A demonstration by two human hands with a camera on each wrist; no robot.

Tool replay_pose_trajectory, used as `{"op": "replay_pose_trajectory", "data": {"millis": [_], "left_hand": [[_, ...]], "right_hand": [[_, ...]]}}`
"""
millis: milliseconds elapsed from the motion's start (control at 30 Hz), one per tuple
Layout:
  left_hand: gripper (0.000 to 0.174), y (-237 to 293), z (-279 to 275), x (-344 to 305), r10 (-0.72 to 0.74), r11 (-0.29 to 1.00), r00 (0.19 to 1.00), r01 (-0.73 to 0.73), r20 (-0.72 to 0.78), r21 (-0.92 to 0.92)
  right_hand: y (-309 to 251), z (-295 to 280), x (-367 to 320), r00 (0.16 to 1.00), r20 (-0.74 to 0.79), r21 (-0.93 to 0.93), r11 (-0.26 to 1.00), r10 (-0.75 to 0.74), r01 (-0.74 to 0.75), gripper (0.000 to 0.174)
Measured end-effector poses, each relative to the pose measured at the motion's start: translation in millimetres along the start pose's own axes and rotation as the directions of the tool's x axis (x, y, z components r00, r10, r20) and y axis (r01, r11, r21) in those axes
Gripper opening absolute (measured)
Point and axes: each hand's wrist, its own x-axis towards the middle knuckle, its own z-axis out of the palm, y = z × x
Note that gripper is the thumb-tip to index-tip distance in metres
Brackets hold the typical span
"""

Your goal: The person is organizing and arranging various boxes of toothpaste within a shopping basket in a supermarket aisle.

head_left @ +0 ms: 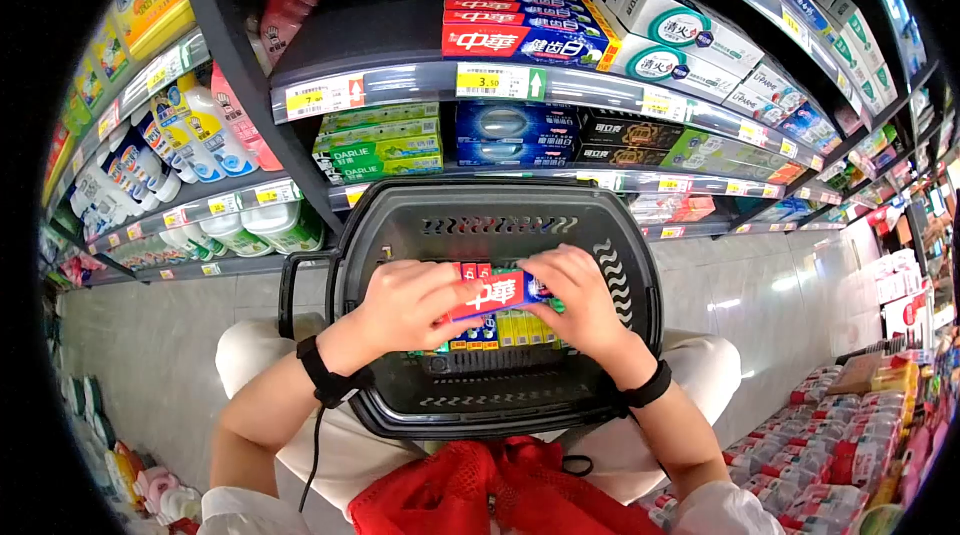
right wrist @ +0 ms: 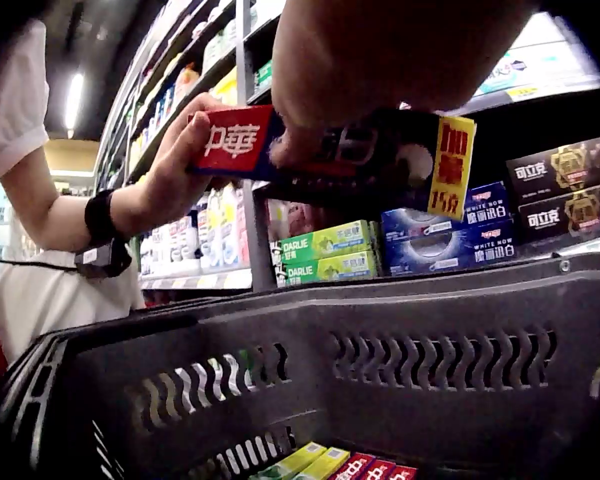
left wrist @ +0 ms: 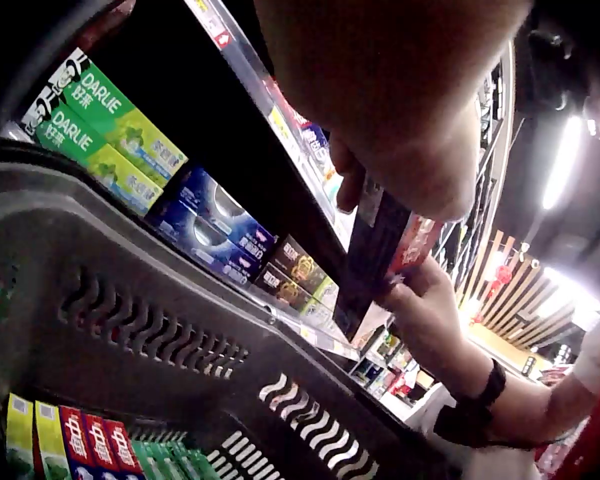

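Held item: one red-and-blue cardboard box (head_left: 498, 293), above the black plastic basket (head_left: 385, 235)
Long axis: crosswise between the hands, slightly slanted
Left hand (head_left: 405, 303): partly closed, gripping its left end
Right hand (head_left: 582, 303): partly closed, gripping its right end
Nearer hand: neither, both touching
In basket: three red-fronted boxes (left wrist: 99, 440), two yellow-green boxes (left wrist: 50, 432); others uncountable

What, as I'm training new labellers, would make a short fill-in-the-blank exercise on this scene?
Above the basket, the left hand and right hand together hold ____ box.
Its large characters stand on a ____ background.
The DARLIE boxes are mostly ____.
The price tag above the blue boxes reads ____.

Missing words: one; red; green; 3.50.
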Motion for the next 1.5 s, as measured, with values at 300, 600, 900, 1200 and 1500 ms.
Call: {"op": "replay_pose_trajectory", "data": {"millis": [300,600,900,1200,1500], "left_hand": [[0.055,-20,-32,10,-0.386,0.922,0.864,0.358,-0.323,-0.146],[0.035,-28,-39,9,-0.392,0.919,0.879,0.383,-0.270,-0.090],[0.030,-23,-45,9,-0.383,0.924,0.890,0.362,-0.249,-0.126],[0.028,-24,-40,10,-0.369,0.929,0.892,0.352,-0.261,-0.112],[0.027,-23,-37,10,-0.381,0.924,0.903,0.366,-0.200,-0.110]], "right_hand": [[0,-62,106,0.941,-0.308,-0.332,0.943,-0.137,0.029,0.040],[43,-90,192,0.979,-0.157,-0.396,0.916,-0.134,0.062,0.041],[52,-91,205,0.996,-0.076,-0.393,0.919,-0.044,0.011,0.044],[56,-96,215,0.999,-0.041,-0.410,0.912,-0.007,-0.010,0.042],[68,-95,226,0.996,0.008,-0.454,0.887,-0.093,0.087,0.042]]}}
